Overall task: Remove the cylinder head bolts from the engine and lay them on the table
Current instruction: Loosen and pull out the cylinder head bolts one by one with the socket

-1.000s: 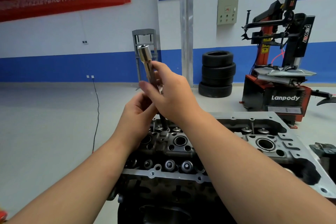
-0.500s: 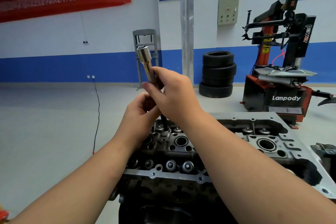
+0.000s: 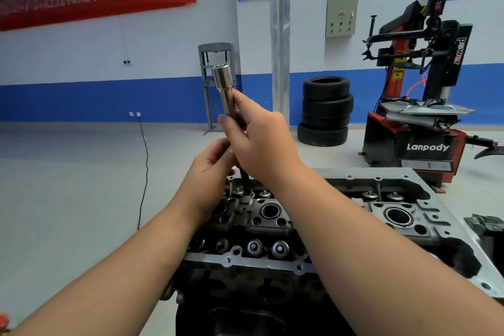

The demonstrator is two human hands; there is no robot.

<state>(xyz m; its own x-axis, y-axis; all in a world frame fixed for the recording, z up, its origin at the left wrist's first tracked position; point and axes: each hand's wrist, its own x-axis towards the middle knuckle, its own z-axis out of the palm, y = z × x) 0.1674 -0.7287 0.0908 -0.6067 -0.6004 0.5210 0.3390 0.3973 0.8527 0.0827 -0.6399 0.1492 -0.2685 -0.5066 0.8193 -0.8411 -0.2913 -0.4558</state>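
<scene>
**Pulling a head bolt out by hand, socket end up**

So one cylinder head bolt [image 3: 243, 181] is coming up out of the cylinder head [image 3: 272, 215], near the far-left end. Only a short dark bit of shank is showing below the hands, standing nearly upright over its hole. Sitting on top of it is a long shiny socket tool [image 3: 225, 87], open end pointing at the ceiling, tilted a touch left.

The right hand [image 3: 261, 144] is pinching the tool's stem, fingers [image 3: 240, 101] pressed together around it with the thumb on the near side. The left hand [image 3: 210, 169] is cupping underneath, fingers curled in around the shank area, though I can't tell exactly what they're touching since the right hand is covering it. My guess is the two-hand grip is keeping the long stack straight so the bolt is lifting clean without scraping the bore.

Counting: one bolt visible, one socket tool, two hands. No table in view, and no bolts lying anywhere that I can see, so the laying-down part is looking not yet done for this one.

Further out: three tyres [image 3: 326, 112] stacked by the wall, one tyre changer [image 3: 425, 106] on the right.
</scene>
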